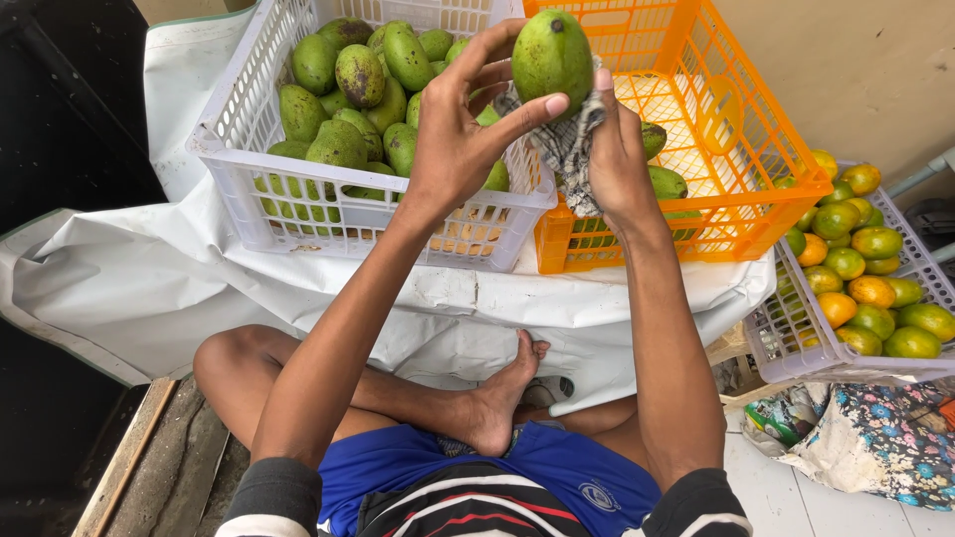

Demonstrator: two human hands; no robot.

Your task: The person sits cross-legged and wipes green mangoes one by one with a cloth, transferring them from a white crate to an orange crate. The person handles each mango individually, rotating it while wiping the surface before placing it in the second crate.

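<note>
Overhead, left hand lifts mango; right hand presses cloth underneath.

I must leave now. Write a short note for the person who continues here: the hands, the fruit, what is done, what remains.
Left hand: holds one green mango up by the fingertips.
Right hand: presses a checked cloth against that mango.
White crate, left: heaped with green mangoes.
Orange crate, right: only a few mangoes at its near edge.
Third crate, far right: orange and green citrus, untouched.
Done: it seems, a few mangoes wiped and moved over.
Left: apparently the white crate's heap.
</note>
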